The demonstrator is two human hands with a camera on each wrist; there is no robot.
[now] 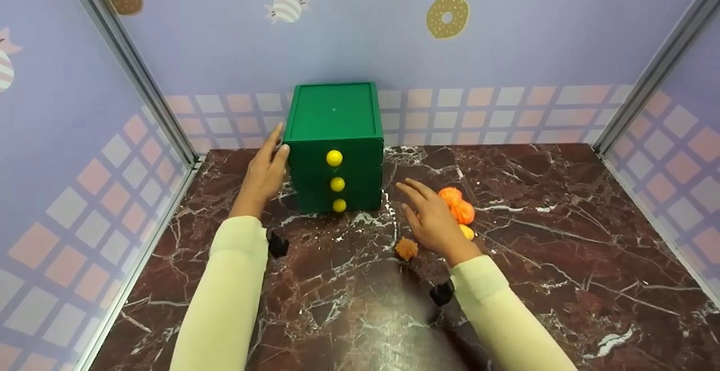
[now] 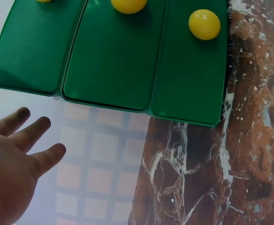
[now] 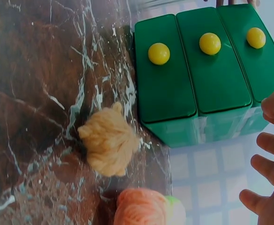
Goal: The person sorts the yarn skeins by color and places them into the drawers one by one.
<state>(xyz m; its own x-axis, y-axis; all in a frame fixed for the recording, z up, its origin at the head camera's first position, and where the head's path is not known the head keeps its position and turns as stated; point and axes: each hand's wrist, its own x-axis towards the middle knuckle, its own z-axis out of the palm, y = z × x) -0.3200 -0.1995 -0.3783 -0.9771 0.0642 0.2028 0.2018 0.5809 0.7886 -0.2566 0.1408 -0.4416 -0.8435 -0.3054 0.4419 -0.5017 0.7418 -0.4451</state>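
Your left grip [image 1: 264,173] uncurled beside the green drawer box [image 1: 332,135] | right grip [image 1: 434,222] empty, uncurled | steady that box flat-palmed!

So there's this boxy green three-drawer cabinet [image 1: 337,152], plastic by the look of it, standing upright on a glossy dark red marble-patterned tabletop [image 1: 337,303], towards the back near the pastel wall [image 1: 365,28]. Flat top with a raised rim round it. All three drawers are stacked and pushed in, fronts facing forward, each with a round shiny yellow knob [image 1: 337,184], lined up in one column.
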